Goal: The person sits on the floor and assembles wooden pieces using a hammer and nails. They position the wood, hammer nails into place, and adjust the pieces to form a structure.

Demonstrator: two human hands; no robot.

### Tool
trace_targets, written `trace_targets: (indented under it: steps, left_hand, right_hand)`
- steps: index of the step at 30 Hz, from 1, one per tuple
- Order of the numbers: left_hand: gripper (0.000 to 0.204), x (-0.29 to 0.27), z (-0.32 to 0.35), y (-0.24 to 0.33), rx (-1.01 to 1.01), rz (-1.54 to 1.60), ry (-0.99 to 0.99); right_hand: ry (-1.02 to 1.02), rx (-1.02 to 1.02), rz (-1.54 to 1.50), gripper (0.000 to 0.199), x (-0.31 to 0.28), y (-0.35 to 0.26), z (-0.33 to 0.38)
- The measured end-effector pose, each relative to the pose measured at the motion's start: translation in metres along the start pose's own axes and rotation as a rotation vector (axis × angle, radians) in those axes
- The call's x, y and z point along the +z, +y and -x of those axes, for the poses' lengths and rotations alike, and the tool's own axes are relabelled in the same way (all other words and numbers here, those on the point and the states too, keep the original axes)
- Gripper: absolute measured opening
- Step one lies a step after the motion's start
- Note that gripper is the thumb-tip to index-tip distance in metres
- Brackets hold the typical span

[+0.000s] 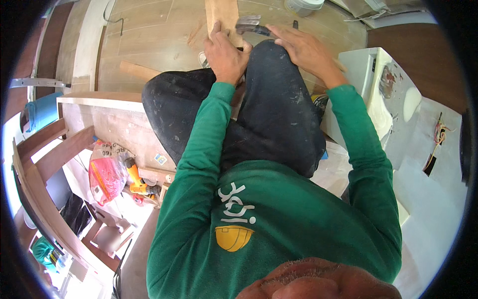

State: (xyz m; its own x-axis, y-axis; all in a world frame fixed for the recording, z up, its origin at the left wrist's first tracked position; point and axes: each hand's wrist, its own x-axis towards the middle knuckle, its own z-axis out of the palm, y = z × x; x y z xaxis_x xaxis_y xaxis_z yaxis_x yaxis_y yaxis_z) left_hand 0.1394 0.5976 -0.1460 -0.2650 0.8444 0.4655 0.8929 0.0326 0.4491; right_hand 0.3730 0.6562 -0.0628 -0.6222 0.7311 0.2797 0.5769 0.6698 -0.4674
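Note:
I look down over my green sweatshirt and dark, paint-flecked trousers. My left hand [225, 54] rests on the near end of a narrow wooden board [222, 14] that lies on the wood-look floor, fingers closed over its edge. My right hand [303, 50] lies past my raised knee, next to a hammer [253, 26] with a metal claw head and dark handle. The hand seems to grip the handle, though the knee hides part of it.
A wood strip [138, 71] lies on the floor at left. A wooden frame [47, 149] holds a pink bag [105, 175] and an orange drill [134, 177]. A white fixture [383, 94] stands at right, a white bucket [303, 6] at the top.

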Motion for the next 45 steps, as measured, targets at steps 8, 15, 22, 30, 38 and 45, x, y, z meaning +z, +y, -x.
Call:
trace_targets:
  steps: [8,15,22,30,38,45]
  left_hand:
    - [0.058,0.001,0.001,-0.007,0.020,0.081,0.049]
    - [0.060,0.000,0.001,-0.006,-0.007,0.081,0.038]
    - [0.058,-0.006,0.000,-0.009,0.019,0.046,0.055]
    - [0.066,-0.007,0.006,-0.010,-0.012,0.085,-0.011]
    - [0.084,-0.127,0.026,-0.027,0.103,0.094,-0.086]
    - [0.022,-0.385,0.195,-0.174,-0.448,-0.141,0.022]
  right_hand:
    - [0.062,0.043,-0.082,0.047,-0.009,-0.019,-0.001]
    - [0.114,0.010,-0.114,0.047,-0.010,-0.026,-0.006]
    - [-0.074,0.073,0.006,0.050,-0.018,-0.031,-0.022]
    - [-0.085,0.117,-0.001,0.045,-0.011,-0.032,-0.012]
    - [0.142,0.579,-0.477,0.050,-0.026,-0.080,0.051]
    - [0.184,0.679,-0.405,0.046,-0.028,-0.050,0.067]
